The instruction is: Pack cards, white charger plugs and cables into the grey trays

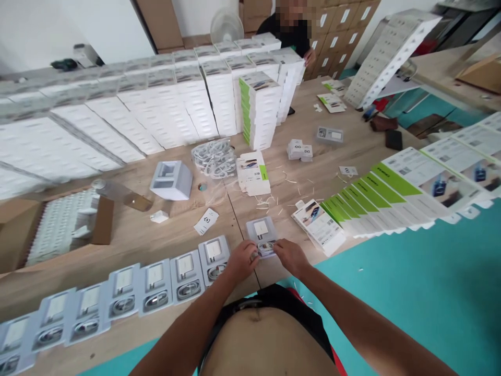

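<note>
A plastic tray (270, 225) lies on the table in front of me, with a white charger block (260, 227) in its upper compartment. The coiled white cable (266, 247) sits at the tray's lower compartment. My left hand (242, 260) grips the coil's left side with curled fingers. On the coil's right side, my right hand (290, 255) pinches with thumb and fingers together. Left of my hands stands a row of similar filled trays (188, 274). A printed card (206, 221) lies beyond my left hand, and a printed flat box (319, 224) beyond my right.
A bag of coiled cables (214, 158), flattened boxes (253, 173) and paper scraps lie mid-table. Tall stacks of white boxes (156, 112) line the far side, where a person (287, 31) stands. Green-and-white boxes (395, 190) fan out right; a carton (104, 222) and bottle (121, 194) are left.
</note>
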Demonstrator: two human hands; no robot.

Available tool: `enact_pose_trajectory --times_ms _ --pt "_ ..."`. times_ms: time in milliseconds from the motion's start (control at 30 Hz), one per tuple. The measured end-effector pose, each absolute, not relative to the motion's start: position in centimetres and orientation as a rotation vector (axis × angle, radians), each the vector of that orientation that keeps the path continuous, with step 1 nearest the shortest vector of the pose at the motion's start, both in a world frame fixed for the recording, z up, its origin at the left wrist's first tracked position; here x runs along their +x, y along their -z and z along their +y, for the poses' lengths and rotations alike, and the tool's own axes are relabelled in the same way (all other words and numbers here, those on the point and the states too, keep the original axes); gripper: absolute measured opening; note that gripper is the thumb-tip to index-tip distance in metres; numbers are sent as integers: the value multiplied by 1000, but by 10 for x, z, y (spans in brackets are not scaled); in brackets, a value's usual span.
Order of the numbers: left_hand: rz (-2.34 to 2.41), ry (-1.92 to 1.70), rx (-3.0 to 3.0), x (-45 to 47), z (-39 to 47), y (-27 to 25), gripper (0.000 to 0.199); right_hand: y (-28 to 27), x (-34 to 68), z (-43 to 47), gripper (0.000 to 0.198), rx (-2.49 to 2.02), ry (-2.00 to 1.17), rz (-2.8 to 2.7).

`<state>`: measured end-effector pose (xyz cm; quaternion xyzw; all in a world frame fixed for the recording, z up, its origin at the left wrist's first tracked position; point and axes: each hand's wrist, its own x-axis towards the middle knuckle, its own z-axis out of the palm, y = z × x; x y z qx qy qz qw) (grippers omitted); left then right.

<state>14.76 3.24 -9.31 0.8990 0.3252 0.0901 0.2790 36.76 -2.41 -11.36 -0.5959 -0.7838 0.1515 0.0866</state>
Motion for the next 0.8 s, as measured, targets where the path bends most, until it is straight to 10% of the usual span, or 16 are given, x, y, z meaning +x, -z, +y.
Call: enact_pose_trajectory --times_ms 533,800 --pt "738 -36 2362 119 8 77 56 127 334 -61 48 -1531 -436 -2457" --pt "1331 -427 1815 -18 -30 25 33 128 285 -60 64 -1556 -520 -2262"
